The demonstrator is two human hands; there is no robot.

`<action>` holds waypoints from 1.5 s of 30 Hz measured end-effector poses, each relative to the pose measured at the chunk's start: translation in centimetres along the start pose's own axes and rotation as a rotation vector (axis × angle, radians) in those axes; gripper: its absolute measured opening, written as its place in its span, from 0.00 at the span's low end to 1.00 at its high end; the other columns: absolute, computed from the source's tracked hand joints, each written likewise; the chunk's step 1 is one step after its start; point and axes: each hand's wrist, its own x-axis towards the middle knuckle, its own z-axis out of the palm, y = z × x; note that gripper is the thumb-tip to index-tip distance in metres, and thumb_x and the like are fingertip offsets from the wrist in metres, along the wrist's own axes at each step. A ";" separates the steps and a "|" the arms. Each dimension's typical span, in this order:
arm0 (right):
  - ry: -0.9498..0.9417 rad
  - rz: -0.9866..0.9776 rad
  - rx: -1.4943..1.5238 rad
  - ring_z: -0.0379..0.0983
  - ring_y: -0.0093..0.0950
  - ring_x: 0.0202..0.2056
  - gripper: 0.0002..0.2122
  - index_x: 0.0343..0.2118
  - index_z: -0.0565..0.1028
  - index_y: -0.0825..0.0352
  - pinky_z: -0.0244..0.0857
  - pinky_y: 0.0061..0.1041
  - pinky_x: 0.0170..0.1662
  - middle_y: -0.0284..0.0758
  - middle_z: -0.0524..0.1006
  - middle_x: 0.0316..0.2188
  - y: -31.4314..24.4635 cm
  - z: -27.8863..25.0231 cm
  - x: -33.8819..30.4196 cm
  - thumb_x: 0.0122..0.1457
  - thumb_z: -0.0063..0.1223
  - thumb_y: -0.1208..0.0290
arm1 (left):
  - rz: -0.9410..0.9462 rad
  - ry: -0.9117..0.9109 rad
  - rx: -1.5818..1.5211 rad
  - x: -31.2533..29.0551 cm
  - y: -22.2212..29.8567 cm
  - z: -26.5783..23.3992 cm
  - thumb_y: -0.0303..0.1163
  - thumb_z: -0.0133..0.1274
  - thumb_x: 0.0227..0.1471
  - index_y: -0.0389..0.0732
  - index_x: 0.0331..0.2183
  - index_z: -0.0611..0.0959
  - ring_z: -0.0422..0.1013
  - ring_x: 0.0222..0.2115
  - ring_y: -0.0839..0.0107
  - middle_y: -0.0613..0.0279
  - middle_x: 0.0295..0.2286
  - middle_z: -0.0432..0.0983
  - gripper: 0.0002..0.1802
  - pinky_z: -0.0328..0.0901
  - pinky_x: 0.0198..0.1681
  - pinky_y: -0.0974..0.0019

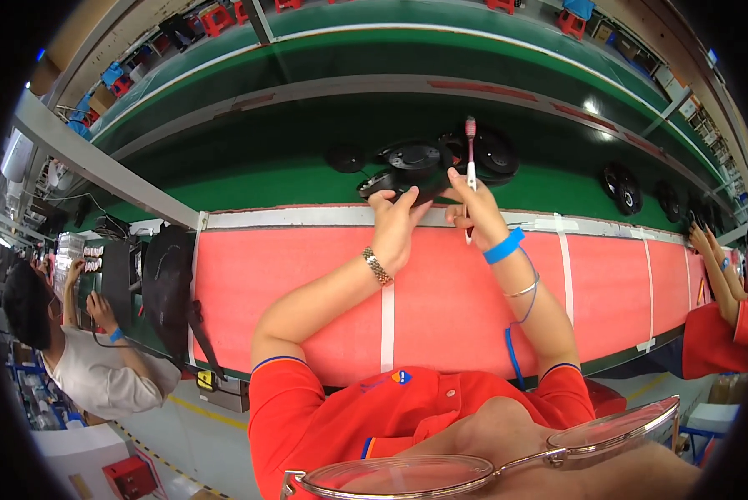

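My left hand grips a flat black part at the far edge of the red work surface. My right hand holds a slim pink and white brush upright, its head pointing away from me. Just beyond both hands, a round black speaker-like part lies on the green conveyor belt, with another black round part to its right. A metal watch sits on my left wrist, and a blue strap with a blue cord wraps my right wrist.
More black round parts lie on the belt to the right, and a small one to the left. A black bag hangs at the bench's left end. One person works at the left; another person's hands show at the right.
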 end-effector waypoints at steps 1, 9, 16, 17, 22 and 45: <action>0.017 -0.019 0.046 0.70 0.22 0.18 0.25 0.45 0.61 0.73 0.47 0.13 0.12 0.46 0.74 0.42 0.4 -0.5 0.4 0.56 0.56 0.57 | -0.029 -0.039 -0.070 -0.6 -0.2 0.2 0.28 0.51 0.54 0.36 0.45 0.53 0.68 0.46 0.58 0.46 0.42 0.62 0.25 0.64 0.54 0.58; -0.084 0.139 0.033 0.69 0.20 0.16 0.10 0.35 0.69 0.71 0.49 0.12 0.12 0.41 0.78 0.29 0.1 -2.3 0.5 0.57 0.51 0.69 | -0.113 -0.362 0.014 -2.5 -2.6 -0.7 0.50 0.44 0.58 0.38 0.37 0.55 0.65 0.49 0.53 0.41 0.46 0.60 0.25 0.59 0.57 0.53; 0.058 -0.095 -0.027 0.52 0.13 0.12 0.16 0.48 0.67 0.72 0.43 0.14 0.15 0.36 0.76 0.25 -1.4 -4.0 -4.2 0.59 0.44 0.70 | -0.341 -0.149 -0.261 -3.0 -1.7 0.0 0.72 0.35 0.48 0.33 0.49 0.65 0.63 0.52 0.56 0.50 0.49 0.65 0.48 0.57 0.57 0.52; 0.059 -0.097 -0.019 0.51 0.13 0.11 0.17 0.49 0.67 0.72 0.43 0.14 0.15 0.35 0.75 0.24 -1.8 -4.5 -5.1 0.59 0.42 0.69 | -0.347 -0.141 -0.261 -2.2 -1.8 -0.4 0.72 0.35 0.48 0.33 0.49 0.65 0.63 0.52 0.56 0.50 0.49 0.65 0.48 0.57 0.57 0.52; 0.031 -0.070 0.008 0.50 0.13 0.10 0.15 0.45 0.69 0.74 0.42 0.15 0.13 0.35 0.73 0.21 -1.4 -7.9 -10.1 0.60 0.41 0.68 | -0.357 -0.119 -0.227 -0.7 -1.0 -0.6 0.52 0.43 0.56 0.37 0.49 0.66 0.68 0.47 0.61 0.47 0.44 0.71 0.30 0.61 0.54 0.57; 0.186 -0.453 -1.330 0.70 0.36 0.28 0.20 0.46 0.75 0.65 0.65 0.28 0.29 0.37 0.72 0.27 2.8 -7.7 -20.0 0.48 0.48 0.86 | 0.779 -1.369 1.366 -11.4 -5.1 -3.7 0.28 0.55 0.37 0.32 0.49 0.71 0.57 0.57 0.53 0.45 0.55 0.59 0.32 0.52 0.61 0.53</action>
